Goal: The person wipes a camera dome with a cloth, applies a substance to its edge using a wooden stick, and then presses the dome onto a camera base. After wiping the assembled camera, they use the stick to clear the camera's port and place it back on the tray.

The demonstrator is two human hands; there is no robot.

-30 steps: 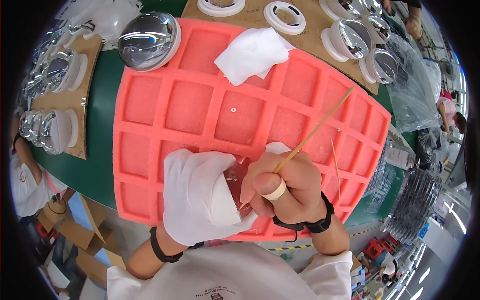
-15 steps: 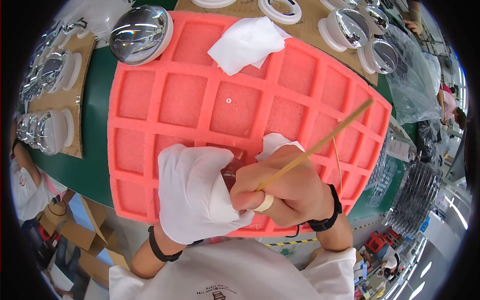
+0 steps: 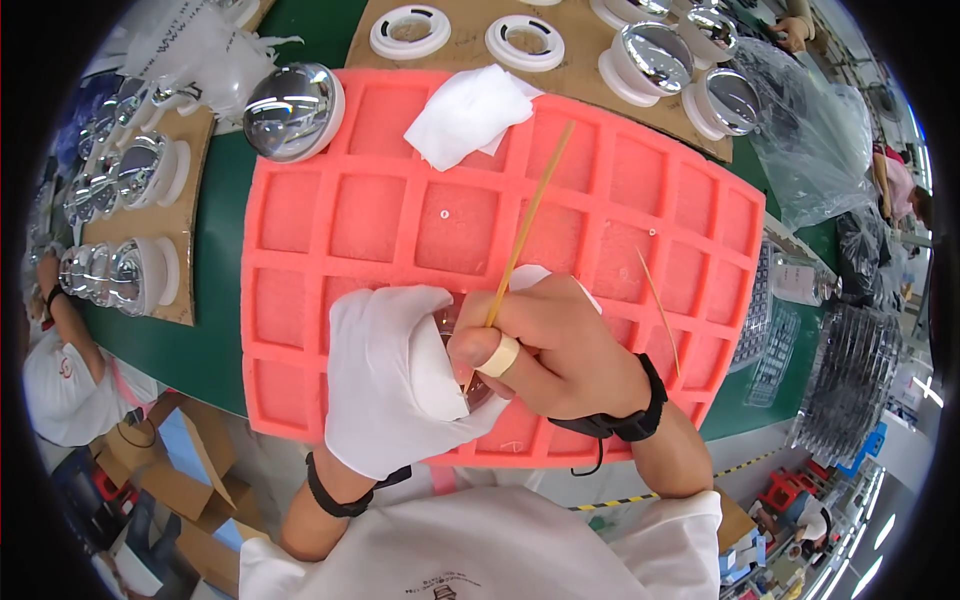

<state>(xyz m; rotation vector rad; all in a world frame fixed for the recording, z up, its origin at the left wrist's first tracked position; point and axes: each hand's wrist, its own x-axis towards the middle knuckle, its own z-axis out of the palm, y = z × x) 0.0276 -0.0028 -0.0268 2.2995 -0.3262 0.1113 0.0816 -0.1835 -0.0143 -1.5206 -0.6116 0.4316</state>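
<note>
While my gloved left hand [image 3: 385, 375] is wrapped around a glossy white part [image 3: 435, 385], my right hand [image 3: 560, 350] is clamped on a wooden stick [image 3: 530, 222], whose lower tip is at the part; contact there I cannot tell. Both hands are over the near side of a pink foam tray [image 3: 367, 218], which carries a white cloth [image 3: 468, 115] and a shiny dome [image 3: 292, 112] at its far edge. Beyond it, white rings [image 3: 496, 43] lie on cardboard [image 3: 580, 50].
</note>
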